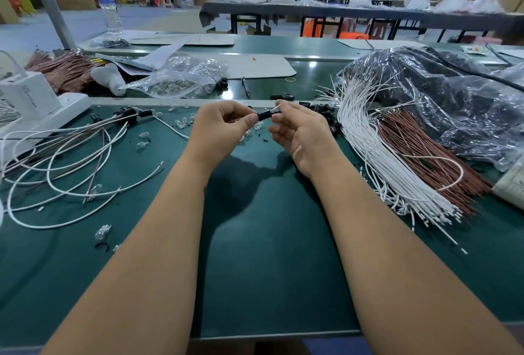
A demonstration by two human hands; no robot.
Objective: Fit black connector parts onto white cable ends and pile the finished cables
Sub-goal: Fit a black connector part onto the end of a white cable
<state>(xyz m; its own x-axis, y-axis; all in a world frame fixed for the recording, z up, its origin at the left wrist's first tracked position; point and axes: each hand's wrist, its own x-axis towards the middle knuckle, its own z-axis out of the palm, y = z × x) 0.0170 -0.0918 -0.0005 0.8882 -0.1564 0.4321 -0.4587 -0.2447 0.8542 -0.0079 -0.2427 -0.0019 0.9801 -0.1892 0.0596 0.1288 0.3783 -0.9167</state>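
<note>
Hands meet above a green desk [272,269] as a black connector part [263,115] goes onto a white cable end [276,107].

The left hand [219,125] pinches the connector between thumb and fingers; the right hand [297,133] pinches the cable tip just beside it. The small, light, rigid plastic looks best held by its sides, the limp cable close to its tip. Unfitted white cables [377,156] lie right, spare connectors [323,112] beyond the hands, and finished cables [71,162] are piled left.
</note>
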